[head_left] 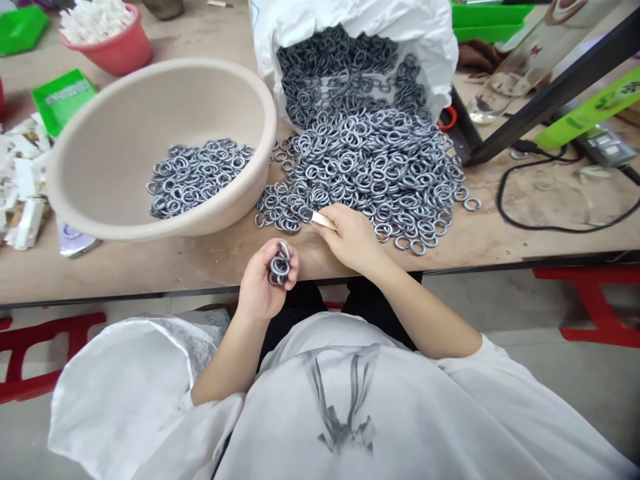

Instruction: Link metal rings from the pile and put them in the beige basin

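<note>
Several grey metal rings (279,267) lie in my left hand (257,287), whose fingers curl round them just in front of the table edge. My right hand (353,239) pinches a short cream-white stick (324,221) at the near side of a large ring pile (373,160). The far end of the stick touches or overlaps the pile; what kind of tool it is, I cannot tell. More rings spill from a white sack (440,47) lying open behind the pile. To the left, a big beige basin (110,120) holds a heap of the same rings (197,177).
White pieces (27,173) and a green tray (65,100) sit left of the basin, with a red bowl (120,50) behind. On the right are a black stand (550,87), a looped cable (505,207) and a clear bottle (515,73). A white bag (115,393) hangs below the table.
</note>
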Demonstrator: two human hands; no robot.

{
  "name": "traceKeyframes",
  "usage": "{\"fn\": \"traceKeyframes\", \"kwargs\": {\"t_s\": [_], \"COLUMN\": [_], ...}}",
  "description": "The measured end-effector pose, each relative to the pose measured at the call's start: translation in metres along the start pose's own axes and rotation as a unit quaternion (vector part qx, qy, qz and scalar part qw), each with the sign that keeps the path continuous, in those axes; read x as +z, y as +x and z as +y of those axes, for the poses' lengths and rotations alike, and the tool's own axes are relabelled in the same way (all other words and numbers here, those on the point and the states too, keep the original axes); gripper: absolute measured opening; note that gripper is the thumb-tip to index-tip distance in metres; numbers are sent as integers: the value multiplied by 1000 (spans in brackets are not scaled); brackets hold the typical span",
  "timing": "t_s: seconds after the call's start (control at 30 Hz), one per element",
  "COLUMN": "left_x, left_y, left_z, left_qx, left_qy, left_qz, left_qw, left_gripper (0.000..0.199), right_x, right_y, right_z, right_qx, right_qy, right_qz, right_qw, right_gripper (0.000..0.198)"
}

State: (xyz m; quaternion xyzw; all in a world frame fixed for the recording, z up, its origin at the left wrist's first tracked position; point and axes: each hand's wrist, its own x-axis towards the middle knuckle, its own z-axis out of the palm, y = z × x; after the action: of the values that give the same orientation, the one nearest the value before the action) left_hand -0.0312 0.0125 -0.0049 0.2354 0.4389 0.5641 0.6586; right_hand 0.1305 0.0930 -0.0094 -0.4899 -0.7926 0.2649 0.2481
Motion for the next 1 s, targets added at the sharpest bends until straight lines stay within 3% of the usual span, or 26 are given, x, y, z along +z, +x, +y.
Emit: {"fn": "traceKeyframes", "kwargs": {"t_s": [0.07, 0.13, 0.2, 0.27, 0.4, 0.5, 0.6, 0.73, 1.0], "left_x": [5, 12, 19, 26, 35, 39, 42, 46, 51], "left_y": [2, 3, 2, 1, -1, 0, 2, 3, 2], "left_z": [-4, -9, -14, -17, -20, -24, -30, -32, -28], "left_qx": [-6, -16, -46, -84, -110, -60, -11, -10, 8], "left_qy": [0, 24, 54, 66, 44, 45, 58, 54, 64], "left_qz": [-15, -36, -70, -109, -130, -90, -60, -56, 1], "left_qw": [1000, 999, 995, 988, 985, 993, 996, 997, 998], "left_gripper": [42, 46, 50, 55, 53, 46, 41, 41, 41], "right_x": [-4, -7, -7, -6, -7, -11, -13, -13, -14], "right_y": [-9, -19, -28, -34, -39, -42, -45, -49, -62], "right_z": [1, -1, -3, -3, 2, 5, 3, 4, 3], "right_qx": [-6, -4, 10, 26, -22, -76, -79, -57, -148], "right_qy": [176, 320, 405, 439, 383, 329, 307, 262, 76], "right_qz": [-13, -45, -72, -77, 5, 57, 65, 101, 76], "right_qw": [984, 946, 911, 895, 923, 940, 946, 958, 983], "right_gripper": [25, 30, 35, 36, 38, 39, 39, 40, 46]}}
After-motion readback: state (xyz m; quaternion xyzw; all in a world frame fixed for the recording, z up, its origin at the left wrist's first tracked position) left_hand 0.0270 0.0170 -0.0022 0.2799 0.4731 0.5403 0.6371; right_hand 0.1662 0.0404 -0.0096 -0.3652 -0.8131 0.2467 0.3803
